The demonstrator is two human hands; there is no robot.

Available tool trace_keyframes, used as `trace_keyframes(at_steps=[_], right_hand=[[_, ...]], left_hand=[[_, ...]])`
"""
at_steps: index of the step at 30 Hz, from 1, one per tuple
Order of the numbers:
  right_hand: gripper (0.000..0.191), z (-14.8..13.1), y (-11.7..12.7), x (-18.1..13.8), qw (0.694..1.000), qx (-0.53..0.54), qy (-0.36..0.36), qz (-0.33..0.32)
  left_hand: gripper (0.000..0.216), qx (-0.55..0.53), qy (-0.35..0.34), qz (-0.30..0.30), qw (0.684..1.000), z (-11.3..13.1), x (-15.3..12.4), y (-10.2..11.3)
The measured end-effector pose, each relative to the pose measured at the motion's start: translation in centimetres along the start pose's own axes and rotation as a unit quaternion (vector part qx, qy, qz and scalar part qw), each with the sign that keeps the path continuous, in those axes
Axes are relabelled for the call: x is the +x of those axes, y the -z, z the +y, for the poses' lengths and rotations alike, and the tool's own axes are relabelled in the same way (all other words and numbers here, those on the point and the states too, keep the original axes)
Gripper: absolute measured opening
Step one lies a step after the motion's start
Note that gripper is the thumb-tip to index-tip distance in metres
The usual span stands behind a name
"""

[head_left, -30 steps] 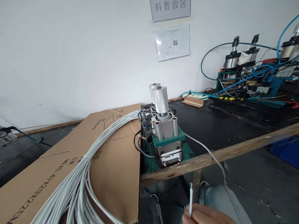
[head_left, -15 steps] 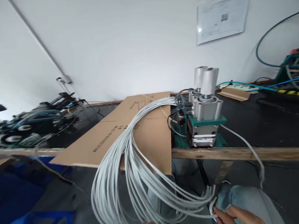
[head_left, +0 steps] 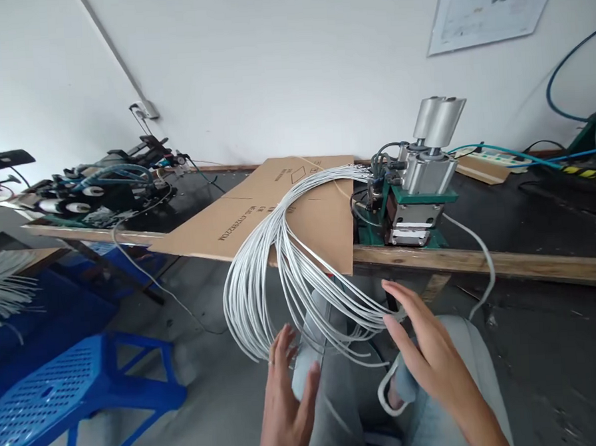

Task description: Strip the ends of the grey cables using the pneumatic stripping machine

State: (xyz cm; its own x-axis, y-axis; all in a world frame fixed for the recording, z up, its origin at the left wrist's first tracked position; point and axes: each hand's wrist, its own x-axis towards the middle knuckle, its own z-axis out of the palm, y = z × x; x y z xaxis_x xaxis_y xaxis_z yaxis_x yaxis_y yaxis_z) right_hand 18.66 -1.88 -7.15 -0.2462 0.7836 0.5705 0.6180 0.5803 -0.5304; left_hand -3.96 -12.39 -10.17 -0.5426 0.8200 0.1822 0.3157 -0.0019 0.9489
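Note:
A thick bundle of white cables [head_left: 299, 249] arches over the cardboard sheet [head_left: 212, 214] and hangs past the bench's front edge, its loose ends curling to the right above my lap. My left hand [head_left: 290, 396] is open below the hanging loops, thumb apart from the fingers. Over at the loose ends, my right hand [head_left: 427, 349] is also open, fingers stretched out beside the cables; whether it touches them I cannot tell. The bundle's far ends lie against a small pneumatic machine [head_left: 418, 177] with two silver cylinders.
The black-topped bench [head_left: 528, 224] has a wooden front edge. Another machine [head_left: 100, 180] with hoses stands at the left. A blue plastic stool [head_left: 62, 395] is at lower left, near more white cables [head_left: 4, 291]. A power strip [head_left: 499, 159] lies at the back right.
My right hand has let go of the cable ends and opened. My left hand has come further into view, open. The camera view has shifted down and left.

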Motion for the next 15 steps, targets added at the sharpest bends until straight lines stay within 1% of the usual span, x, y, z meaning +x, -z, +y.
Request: trace_keyframes(at_steps=[2, 3, 5, 6, 8, 10, 12, 13, 14, 15], right_hand=[[0.053, -0.2, 0.2, 0.7, 0.998, -0.016, 0.002, -0.057], [0.059, -0.4, 0.1, 0.9, 0.996, -0.029, 0.012, -0.084], [0.066, -0.7, -0.2, 1.2, 0.990, -0.054, 0.038, -0.125], [0.065, -0.9, -0.5, 1.3, 0.987, -0.061, 0.051, -0.137], [0.055, -1.3, -1.0, 0.9, 0.985, -0.063, 0.072, -0.143], [0.046, -1.8, -1.2, -0.1, 0.986, -0.062, 0.087, -0.130], [0.046, -2.2, -1.0, -2.1, 0.989, -0.074, 0.093, -0.092], [0.048, -2.4, -0.8, -3.6, 0.991, -0.081, 0.094, -0.055], [0.049, -2.7, -0.8, -5.3, 0.992, -0.086, 0.093, -0.012], [0.048, -2.8, -0.9, -7.2, 0.991, -0.080, 0.099, 0.046]], left_hand=[[0.076, -0.105, 0.046, -0.013, 0.993, 0.0, 1.2, -1.9], [0.078, -0.143, 0.055, -0.026, 0.988, 0.0, 1.9, -2.8], [0.076, -0.223, 0.065, -0.065, 0.970, 0.2, 3.3, -4.6], [0.074, -0.269, 0.070, -0.084, 0.957, 0.4, 3.8, -5.5], [0.071, -0.361, 0.083, -0.115, 0.922, 1.1, 4.3, -7.2], [0.061, -0.438, 0.100, -0.142, 0.882, 2.4, 4.1, -8.7], [0.037, -0.501, 0.122, -0.167, 0.840, 4.1, 3.6, -10.0], [0.022, -0.532, 0.133, -0.176, 0.818, 5.0, 3.4, -10.4], [0.018, -0.562, 0.143, -0.184, 0.793, 5.9, 3.3, -10.7], [0.024, -0.594, 0.149, -0.189, 0.767, 6.7, 3.2, -10.9]])
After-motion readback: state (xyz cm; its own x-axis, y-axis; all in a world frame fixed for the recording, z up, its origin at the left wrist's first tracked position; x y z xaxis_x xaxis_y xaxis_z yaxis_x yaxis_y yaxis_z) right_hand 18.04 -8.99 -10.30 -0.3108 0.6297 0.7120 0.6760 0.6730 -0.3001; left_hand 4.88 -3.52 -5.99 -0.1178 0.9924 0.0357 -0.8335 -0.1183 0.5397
